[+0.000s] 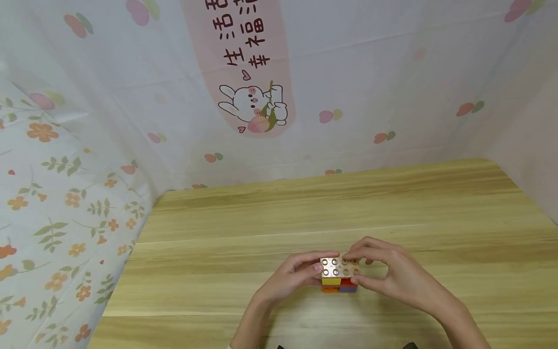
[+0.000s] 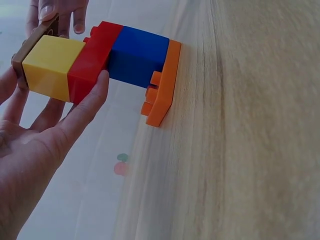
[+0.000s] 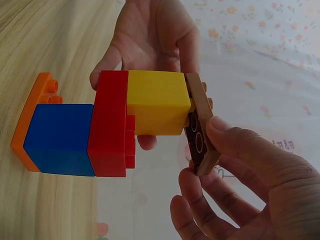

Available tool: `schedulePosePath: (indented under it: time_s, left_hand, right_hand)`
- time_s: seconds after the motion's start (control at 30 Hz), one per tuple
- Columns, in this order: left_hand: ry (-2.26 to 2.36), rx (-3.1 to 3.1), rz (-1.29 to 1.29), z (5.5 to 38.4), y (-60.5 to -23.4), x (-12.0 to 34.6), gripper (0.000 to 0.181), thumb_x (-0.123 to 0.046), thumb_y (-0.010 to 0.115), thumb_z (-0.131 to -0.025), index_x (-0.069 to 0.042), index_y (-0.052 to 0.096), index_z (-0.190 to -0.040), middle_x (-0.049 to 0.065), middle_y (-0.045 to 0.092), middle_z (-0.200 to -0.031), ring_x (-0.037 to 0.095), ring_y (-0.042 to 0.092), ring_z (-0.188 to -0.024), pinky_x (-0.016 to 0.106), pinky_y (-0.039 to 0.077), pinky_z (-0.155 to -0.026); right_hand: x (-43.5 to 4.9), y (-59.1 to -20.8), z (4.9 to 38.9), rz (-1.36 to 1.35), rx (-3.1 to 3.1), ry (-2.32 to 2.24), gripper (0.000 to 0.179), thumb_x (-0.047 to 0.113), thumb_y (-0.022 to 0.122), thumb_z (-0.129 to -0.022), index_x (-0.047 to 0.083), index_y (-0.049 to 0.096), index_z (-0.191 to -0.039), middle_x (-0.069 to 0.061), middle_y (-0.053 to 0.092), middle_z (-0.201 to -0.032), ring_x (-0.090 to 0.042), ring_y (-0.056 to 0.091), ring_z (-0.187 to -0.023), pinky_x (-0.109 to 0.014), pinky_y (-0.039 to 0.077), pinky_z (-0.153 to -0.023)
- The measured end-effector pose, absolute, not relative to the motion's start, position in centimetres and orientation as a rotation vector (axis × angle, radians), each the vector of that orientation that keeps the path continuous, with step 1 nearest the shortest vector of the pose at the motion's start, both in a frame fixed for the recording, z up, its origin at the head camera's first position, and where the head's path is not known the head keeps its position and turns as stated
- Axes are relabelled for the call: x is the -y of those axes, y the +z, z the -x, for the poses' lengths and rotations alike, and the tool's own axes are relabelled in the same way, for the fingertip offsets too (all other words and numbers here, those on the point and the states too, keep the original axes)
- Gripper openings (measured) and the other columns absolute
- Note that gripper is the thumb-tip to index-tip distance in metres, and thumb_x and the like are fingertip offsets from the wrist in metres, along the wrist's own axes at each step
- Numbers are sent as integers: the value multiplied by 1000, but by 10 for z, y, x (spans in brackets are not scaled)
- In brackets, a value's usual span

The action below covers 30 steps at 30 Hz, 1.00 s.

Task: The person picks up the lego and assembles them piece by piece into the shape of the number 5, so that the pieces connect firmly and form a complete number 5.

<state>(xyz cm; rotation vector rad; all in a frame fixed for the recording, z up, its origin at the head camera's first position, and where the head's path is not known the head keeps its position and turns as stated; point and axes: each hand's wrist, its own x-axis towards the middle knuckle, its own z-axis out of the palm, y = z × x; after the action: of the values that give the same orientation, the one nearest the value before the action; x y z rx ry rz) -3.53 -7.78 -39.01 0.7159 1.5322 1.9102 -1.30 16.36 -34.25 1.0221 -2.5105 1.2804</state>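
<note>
A stack of toy building bricks stands on the table between both hands. At its bottom lies an orange plate (image 2: 165, 90), with a blue brick (image 3: 59, 140) on one end. Above that is a long red brick (image 3: 109, 125), then a yellow brick (image 3: 156, 102) at the opposite end from the blue one. A brown studded plate (image 1: 340, 267) tops the stack, slightly tilted, with a yellow stud showing beneath it. My left hand (image 1: 289, 272) holds the stack's left side, around the yellow and red bricks. My right hand (image 1: 398, 274) pinches the brown plate's overhanging end between thumb and fingers.
The wood-grain table (image 1: 218, 252) extends around the stack. A white cloth (image 1: 370, 87) with printed fruit and a rabbit hangs behind its far edge. Flower-patterned cloth (image 1: 65, 213) borders the left side, and pale cloth (image 1: 532, 145) the right.
</note>
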Motion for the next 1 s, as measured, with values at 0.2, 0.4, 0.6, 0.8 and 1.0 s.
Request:
schedulePosePath:
  time_s: [0.2,0.4,0.6,0.8,1.0]
  left_hand:
    - [1906,-1531,-702,35,-388,77,37,-12,43,-99,0,47,-134,15,53,-127,21,56,-108,51,44,-88]
    - [1917,-1519,-712,35,-388,77,37,-11,42,-99,1,46,-134,15,52,-129,21,55,-109,50,44,-89]
    - [1928,-1504,-718,35,-389,77,37,-9,40,-100,3,45,-134,17,51,-129,22,54,-110,48,45,-89]
    - [1922,-1515,-723,34,-387,76,37,-10,42,-100,2,46,-134,17,51,-129,23,54,-111,48,45,-90]
    - [1936,-1503,-740,35,-388,76,37,-9,40,-100,4,44,-134,19,49,-131,23,53,-113,48,45,-89]
  right_hand:
    - [-164,-343,13,-1016,2515,1278,37,6,80,-70,19,69,-103,13,59,-99,-6,56,-82,-25,50,-67]
    - [-164,-343,14,-1013,2521,1274,38,6,80,-70,19,69,-104,13,59,-99,-5,56,-82,-25,50,-66]
    - [-163,-342,14,-1012,2526,1269,39,4,80,-69,19,69,-103,13,59,-99,-5,56,-82,-26,50,-66]
    - [-163,-342,15,-1018,2521,1276,38,6,81,-69,19,69,-102,13,59,-99,-5,56,-83,-26,50,-65]
    - [-163,-344,15,-1026,2509,1277,36,8,81,-69,19,69,-102,13,59,-99,-5,56,-83,-24,49,-66]
